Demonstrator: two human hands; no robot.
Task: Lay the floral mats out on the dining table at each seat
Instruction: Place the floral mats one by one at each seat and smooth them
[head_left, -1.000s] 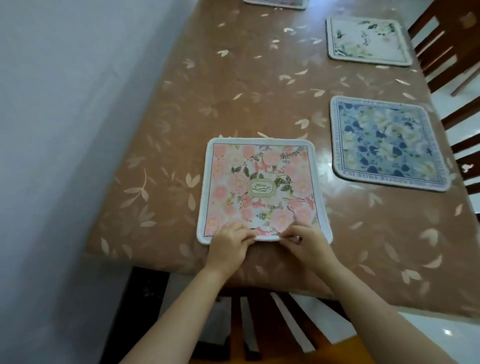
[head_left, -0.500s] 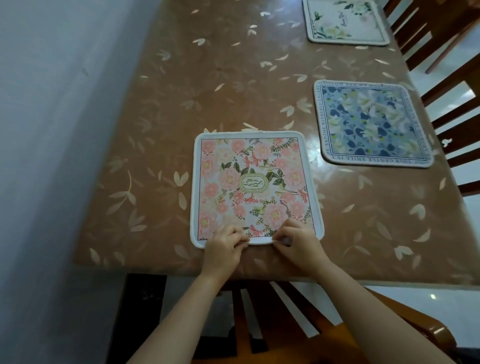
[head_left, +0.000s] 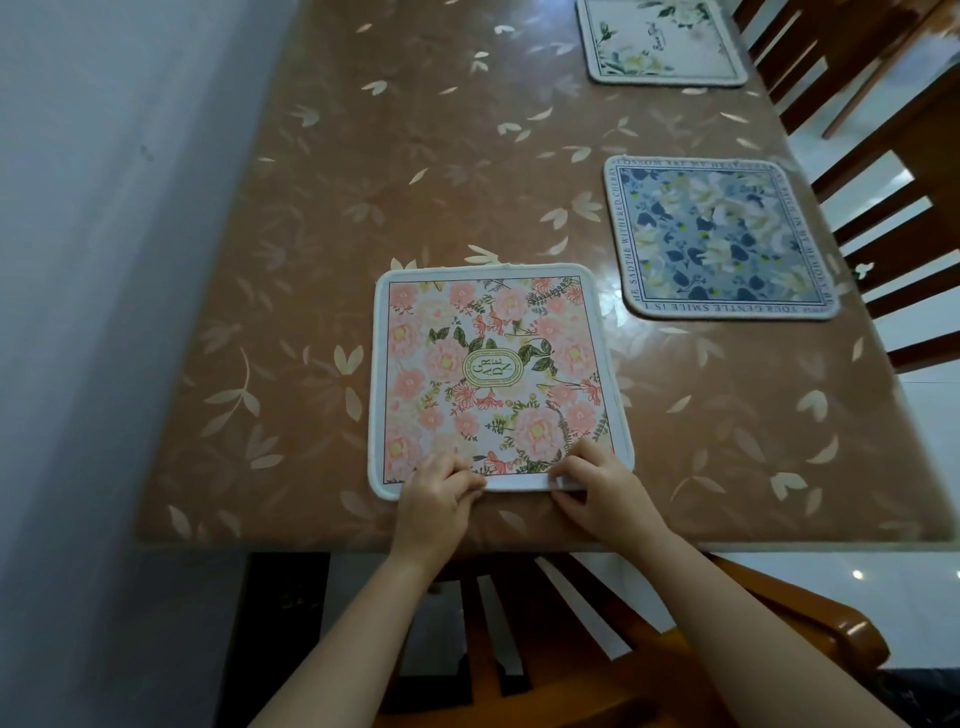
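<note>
Pink mat (head_left: 493, 374) is lying flat by the near edge of the table (head_left: 363, 182). Left hand (head_left: 436, 504) and right hand (head_left: 605, 499) are pinching its near border with curled fingers, one towards each corner. Blue mat (head_left: 719, 236) is lying farther off, to the right. White mat (head_left: 665, 41) is lying beyond it, partly out of view.

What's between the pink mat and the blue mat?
Only a narrow strip of bare tablecloth, pink mat to blue mat, in the head view.
</note>
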